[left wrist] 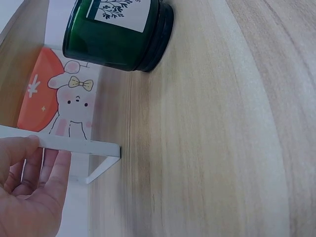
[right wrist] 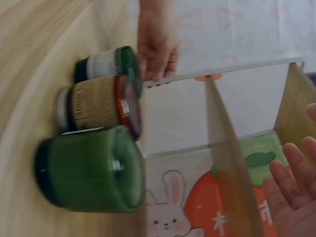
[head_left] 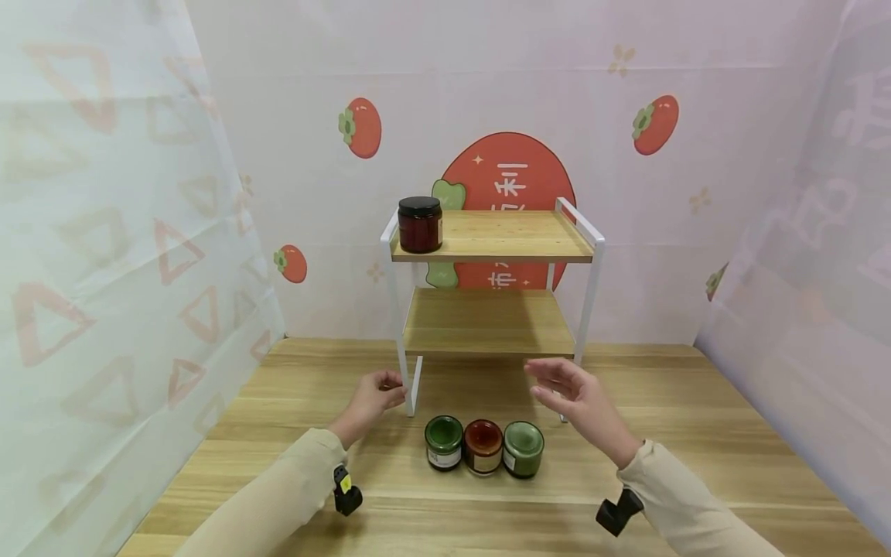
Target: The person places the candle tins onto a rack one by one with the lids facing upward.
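A two-tier wooden shelf (head_left: 490,321) with a white metal frame stands on the table. My left hand (head_left: 376,398) holds the shelf's front left leg (left wrist: 74,144) low down, thumb and fingers about it in the left wrist view. My right hand (head_left: 574,394) hovers beside the front right leg, fingers spread and holding nothing. In front of the shelf, three glass jars stand in a row, lids downward: a dark green jar (head_left: 444,442), a red-brown jar (head_left: 483,446) and a light green jar (head_left: 524,449). A dark red jar (head_left: 421,224) with a black lid sits at the top board's left end.
Fabric walls with printed fruit close off the back (head_left: 313,155), left (head_left: 104,232) and right (head_left: 800,232) of the wooden table (head_left: 661,410). White rails (head_left: 580,220) edge both ends of the top board. The lower board (head_left: 487,317) lies beneath it.
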The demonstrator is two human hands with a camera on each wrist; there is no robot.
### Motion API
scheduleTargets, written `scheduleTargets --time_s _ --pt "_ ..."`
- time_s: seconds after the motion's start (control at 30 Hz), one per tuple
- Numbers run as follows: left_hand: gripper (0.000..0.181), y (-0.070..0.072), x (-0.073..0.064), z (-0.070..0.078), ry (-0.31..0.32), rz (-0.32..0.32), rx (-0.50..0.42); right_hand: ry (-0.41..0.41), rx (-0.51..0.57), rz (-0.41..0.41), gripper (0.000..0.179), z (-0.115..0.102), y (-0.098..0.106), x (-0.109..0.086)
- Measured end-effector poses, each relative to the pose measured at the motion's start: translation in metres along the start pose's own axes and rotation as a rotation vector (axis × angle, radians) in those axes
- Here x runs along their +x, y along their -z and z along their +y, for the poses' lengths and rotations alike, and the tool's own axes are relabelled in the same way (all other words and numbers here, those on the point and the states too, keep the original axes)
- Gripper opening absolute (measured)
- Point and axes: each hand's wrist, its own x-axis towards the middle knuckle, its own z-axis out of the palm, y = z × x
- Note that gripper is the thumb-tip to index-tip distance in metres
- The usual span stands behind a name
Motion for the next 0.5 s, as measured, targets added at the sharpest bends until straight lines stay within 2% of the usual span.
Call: scheduleTargets --time_s 0.37,0.5 --pt "0.009 -0.001 0.0 0.001 0.009 0.005 0.013 -0.131 -0.093 -0.071 0.04 0.034 -0.004 -0.016" --pt "0.01 -0.001 -0.001 0.002 0.01 0.004 0.017 -0.169 -0.088 -0.112 0.041 0.042 -0.007 -0.02"
